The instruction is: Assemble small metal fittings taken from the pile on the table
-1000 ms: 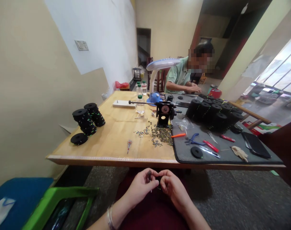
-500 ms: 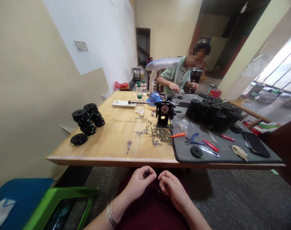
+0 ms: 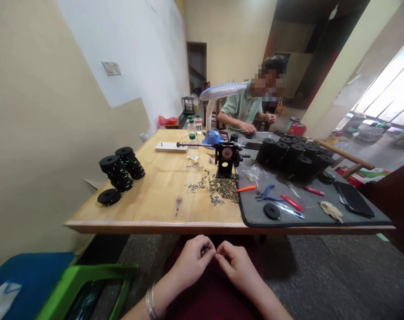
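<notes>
— Since half a second ago the two hands have been brought together: the left hand (image 3: 192,263) and the right hand (image 3: 238,266) are now met fingertip to fingertip above the lap (image 3: 211,298), just below the edge of the table (image 3: 155,195). Across it, a co-worker's hand (image 3: 248,129) has been lowered to the grey mat (image 3: 308,218).

— How is the small dark piece (image 3: 205,249) held?

— It is pinched between the thumb and forefinger of the left hand, with the other fingers curled in. The right hand's thumb and forefinger are closed at the tips too and set against the left's. Whether anything is gripped there cannot be told.

— What is called for if this fiddling is to be done well?

— By the look of it, the piece is best kept low over the lap, so that a slip is caught by the red cloth and not lost on the floor. The pinch should be firm but light. Any fine movement is better given to the right fingertips alone while the left is held quiet, and the wrists could be steadied against the thighs.

— And what is laid out within reach?

— A heap of small parts (image 3: 223,189) is spread on the table before the black winder (image 3: 226,159), well apart from the hands. Blue pliers (image 3: 267,194) are laid on the mat beside it, untouched.
</notes>
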`<state>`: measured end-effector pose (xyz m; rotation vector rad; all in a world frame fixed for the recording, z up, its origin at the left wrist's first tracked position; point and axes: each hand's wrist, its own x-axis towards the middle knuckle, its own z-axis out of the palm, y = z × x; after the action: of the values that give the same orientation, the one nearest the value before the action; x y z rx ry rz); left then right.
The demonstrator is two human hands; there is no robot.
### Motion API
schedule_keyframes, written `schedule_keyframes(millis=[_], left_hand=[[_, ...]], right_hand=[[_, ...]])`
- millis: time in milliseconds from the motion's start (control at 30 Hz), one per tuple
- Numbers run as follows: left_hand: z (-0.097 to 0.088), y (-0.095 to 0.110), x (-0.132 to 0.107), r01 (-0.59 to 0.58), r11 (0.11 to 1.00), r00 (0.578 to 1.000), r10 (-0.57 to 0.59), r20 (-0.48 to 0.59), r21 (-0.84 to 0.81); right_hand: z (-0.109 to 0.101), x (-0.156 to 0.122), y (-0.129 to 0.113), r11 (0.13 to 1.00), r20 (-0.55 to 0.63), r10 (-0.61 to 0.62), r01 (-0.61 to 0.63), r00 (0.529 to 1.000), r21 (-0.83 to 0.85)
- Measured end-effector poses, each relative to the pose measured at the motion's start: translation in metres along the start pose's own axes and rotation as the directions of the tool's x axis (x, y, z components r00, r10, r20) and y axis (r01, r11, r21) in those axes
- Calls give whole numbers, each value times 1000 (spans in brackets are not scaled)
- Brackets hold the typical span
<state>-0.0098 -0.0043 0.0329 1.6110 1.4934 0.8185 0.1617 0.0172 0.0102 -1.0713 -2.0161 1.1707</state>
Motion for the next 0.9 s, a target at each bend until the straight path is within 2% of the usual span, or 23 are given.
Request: schedule_keyframes(millis=[67,133,233,300,600,900], left_hand=[[1,-3,1,42,997,999,-42,8,-59],[1,-6,1,94,975,996,-91,24,-200],[2,-11,1,198,844,980,-169,102,-498],[2,-14,1,250,755,968,-205,145,-607],[11,-10,-1,278,731,955,-277,101,-623],[18,-11,-1,270,765,958,-272,87,-584]], right_hand=[[2,0,4,999,-20,24,-23,1000,38],[5,1,9,981,-51,102,-92,993,173],[8,3,15,877,-50,238,-192,970,440],[10,4,18,810,-46,283,-214,958,545],[17,2,21,695,-59,373,-236,926,679],[20,2,14,707,-40,376,-259,926,658]])
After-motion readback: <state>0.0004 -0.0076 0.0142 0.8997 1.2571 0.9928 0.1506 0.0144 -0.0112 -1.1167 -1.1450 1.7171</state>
